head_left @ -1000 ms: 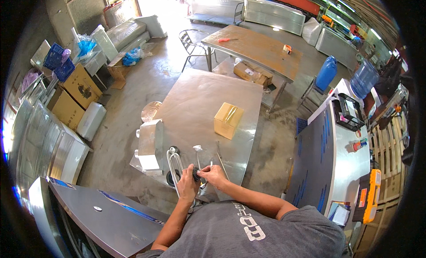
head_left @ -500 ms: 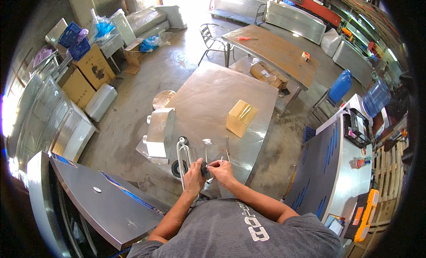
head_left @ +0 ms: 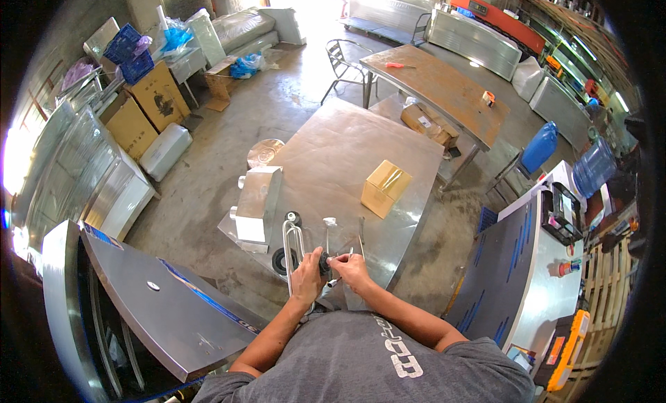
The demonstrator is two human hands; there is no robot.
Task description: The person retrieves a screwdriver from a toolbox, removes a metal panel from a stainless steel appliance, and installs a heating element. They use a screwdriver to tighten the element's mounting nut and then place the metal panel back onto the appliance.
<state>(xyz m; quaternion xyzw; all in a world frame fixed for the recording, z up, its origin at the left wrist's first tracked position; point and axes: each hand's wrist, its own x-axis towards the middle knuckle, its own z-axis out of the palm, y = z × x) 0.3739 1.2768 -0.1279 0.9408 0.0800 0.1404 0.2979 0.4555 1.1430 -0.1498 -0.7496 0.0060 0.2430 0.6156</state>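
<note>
Near the table's front edge, my left hand is closed around a dark round part. My right hand pinches at the right side of that part. A thin light-coloured rod sticks up from its fingers; its kind is too small to tell. Close beside my left hand lies a bent U-shaped metal tube with a black round fitting by its far end. Partly behind the tube is a black ring-like piece. A metal tool with a shiny end shows below my hands.
The metal-topped table carries a cardboard box, a steel housing and slim tools. A brown table and chair stand beyond. A steel cabinet is close left, a dark-fronted counter right.
The whole view has shifted slightly, moving the scene a little to the right. My hands stay together at the dark round part, with barely any change in grip.
</note>
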